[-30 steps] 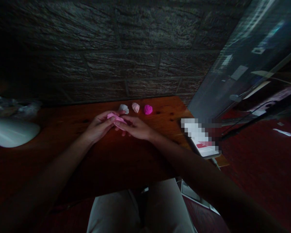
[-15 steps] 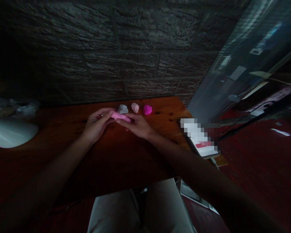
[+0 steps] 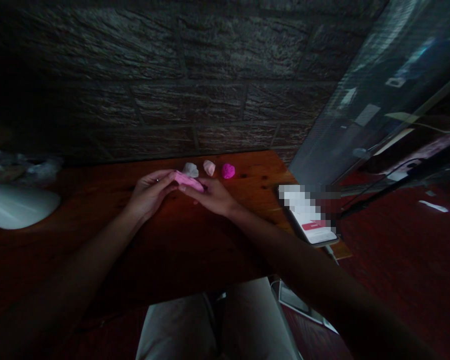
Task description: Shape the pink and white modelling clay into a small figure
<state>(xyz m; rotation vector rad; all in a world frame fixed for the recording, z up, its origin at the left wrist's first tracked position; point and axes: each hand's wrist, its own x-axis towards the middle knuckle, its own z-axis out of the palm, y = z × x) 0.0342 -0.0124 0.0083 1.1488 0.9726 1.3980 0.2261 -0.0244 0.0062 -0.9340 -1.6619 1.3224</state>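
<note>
A flattened piece of pink modelling clay (image 3: pixel 189 181) is stretched between my two hands above the wooden table. My left hand (image 3: pixel 150 192) pinches its left end between thumb and fingers. At its right end, my right hand (image 3: pixel 216 196) grips with the thumb on the near side and fingers mostly hidden behind. Just beyond the hands lie three lumps in a row: a whitish lump of clay (image 3: pixel 191 169), a pale pink lump (image 3: pixel 209 167) and a bright magenta lump (image 3: pixel 228 171).
The wooden table (image 3: pixel 262 165) meets a dark stone-block wall (image 3: pixel 217 100) at the back. A phone (image 3: pixel 317 227) with a lit screen and a cable rests at the right edge. On the left are a white rounded object (image 3: pixel 18 205) and crumpled clear plastic (image 3: pixel 33 169).
The pink clay is tilted a little, showing more of its flat face. My right fingers have shifted slightly behind it; both hands keep hold.
</note>
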